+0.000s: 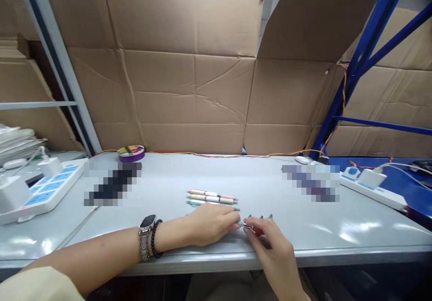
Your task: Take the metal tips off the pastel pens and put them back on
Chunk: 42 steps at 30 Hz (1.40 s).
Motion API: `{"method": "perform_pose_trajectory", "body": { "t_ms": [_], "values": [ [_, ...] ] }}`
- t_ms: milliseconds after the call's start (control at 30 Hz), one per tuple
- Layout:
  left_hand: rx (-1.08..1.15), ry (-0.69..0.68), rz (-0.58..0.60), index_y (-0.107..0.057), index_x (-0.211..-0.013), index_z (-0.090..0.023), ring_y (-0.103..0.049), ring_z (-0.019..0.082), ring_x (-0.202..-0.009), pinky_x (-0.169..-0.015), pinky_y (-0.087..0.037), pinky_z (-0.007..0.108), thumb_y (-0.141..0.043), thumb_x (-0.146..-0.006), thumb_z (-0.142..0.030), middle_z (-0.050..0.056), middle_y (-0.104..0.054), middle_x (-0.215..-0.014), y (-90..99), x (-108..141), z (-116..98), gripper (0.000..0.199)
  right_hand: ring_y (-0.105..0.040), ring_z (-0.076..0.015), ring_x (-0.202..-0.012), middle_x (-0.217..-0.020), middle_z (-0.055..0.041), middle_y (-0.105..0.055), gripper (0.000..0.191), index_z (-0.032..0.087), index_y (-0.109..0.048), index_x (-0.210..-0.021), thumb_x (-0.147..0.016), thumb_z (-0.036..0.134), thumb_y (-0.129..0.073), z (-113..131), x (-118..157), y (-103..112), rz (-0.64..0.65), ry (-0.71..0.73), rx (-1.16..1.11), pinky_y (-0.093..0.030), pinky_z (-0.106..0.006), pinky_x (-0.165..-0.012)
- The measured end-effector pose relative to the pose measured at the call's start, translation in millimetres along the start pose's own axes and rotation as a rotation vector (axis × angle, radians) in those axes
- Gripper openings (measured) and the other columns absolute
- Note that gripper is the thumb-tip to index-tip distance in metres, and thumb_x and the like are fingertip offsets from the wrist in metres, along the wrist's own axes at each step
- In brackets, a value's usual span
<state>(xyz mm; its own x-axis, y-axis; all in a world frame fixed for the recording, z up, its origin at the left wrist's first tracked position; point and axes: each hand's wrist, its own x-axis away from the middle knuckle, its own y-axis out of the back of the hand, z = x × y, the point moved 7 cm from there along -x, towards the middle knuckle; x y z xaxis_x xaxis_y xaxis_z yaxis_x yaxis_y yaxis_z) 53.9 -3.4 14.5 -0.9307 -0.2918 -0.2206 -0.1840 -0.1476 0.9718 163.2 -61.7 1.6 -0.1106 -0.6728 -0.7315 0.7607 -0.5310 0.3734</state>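
Observation:
My left hand (209, 223), with a watch and dark beads at the wrist, is closed around a light-blue pen (240, 223); most of its barrel is hidden under my fingers. The thumb and fingertips of my right hand (275, 242) pinch a silver metal end piece (249, 227) at the pen's right end. Whether that piece is attached or apart, I cannot tell. Just beyond my left hand, several click pens (212, 196) lie side by side. Small pointed metal tips (270, 216) show behind my right fingers, partly hidden by them.
A roll of purple tape (131, 153) sits at the back left. Power strips (56, 190) stand at left and right, with a white plug (371, 178) on the right. Two blurred-out dark items lie on the white table (162, 170). Cardboard (189, 89) walls the back.

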Motion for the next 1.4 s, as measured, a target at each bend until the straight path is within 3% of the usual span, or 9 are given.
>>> {"method": "perform_pose_trajectory", "body": {
  "t_ms": [200, 433, 833, 1400],
  "values": [
    [-0.016, 0.008, -0.035, -0.046, -0.082, -0.018, -0.055, 0.016, -0.067, -0.055, -0.037, 0.025, -0.036, -0.093, -0.026, 0.001, -0.058, -0.077, 4.3, 0, 0, 0.016, -0.06, -0.0157, -0.067, -0.081, -0.005, -0.064, 0.019, 0.021, -0.063, -0.089, -0.089, 0.033, -0.048, -5, -1, 2, 0.014, -0.057, -0.003, -0.051, -0.024, -0.056],
    [-0.038, 0.003, -0.052, -0.045, -0.068, -0.019, -0.053, 0.014, -0.057, -0.047, -0.032, 0.024, -0.045, -0.088, -0.032, -0.002, -0.054, -0.064, 0.6, 1, 1, 0.023, -0.061, -0.0152, -0.067, -0.077, -0.0033, -0.067, 0.013, 0.022, -0.062, -0.089, -0.088, 0.022, -0.05, 7, -1, -5, 0.109, 0.081, 0.007, -0.051, -0.024, -0.056],
    [-0.044, 0.004, -0.077, -0.043, -0.067, -0.018, -0.052, 0.013, -0.055, -0.046, -0.028, 0.024, -0.046, -0.087, -0.03, -0.001, -0.055, -0.063, 8.1, -2, -4, 0.023, -0.065, -0.0178, -0.076, -0.083, -0.004, -0.07, 0.021, 0.023, -0.066, -0.089, -0.081, 0.006, -0.056, 16, 3, 8, -0.124, 0.191, -0.044, -0.055, -0.03, -0.064],
    [-0.08, -0.021, -0.128, -0.047, -0.066, -0.018, -0.046, 0.014, -0.054, -0.047, -0.029, 0.024, -0.042, -0.085, -0.028, 0.0, -0.053, -0.061, 12.3, -1, -3, 0.022, -0.064, -0.0182, -0.073, -0.081, -0.0041, -0.07, 0.021, 0.023, -0.068, -0.088, -0.08, 0.007, -0.057, 10, 7, 13, -0.179, 0.134, -0.094, -0.054, -0.028, -0.059]
  ]
}}
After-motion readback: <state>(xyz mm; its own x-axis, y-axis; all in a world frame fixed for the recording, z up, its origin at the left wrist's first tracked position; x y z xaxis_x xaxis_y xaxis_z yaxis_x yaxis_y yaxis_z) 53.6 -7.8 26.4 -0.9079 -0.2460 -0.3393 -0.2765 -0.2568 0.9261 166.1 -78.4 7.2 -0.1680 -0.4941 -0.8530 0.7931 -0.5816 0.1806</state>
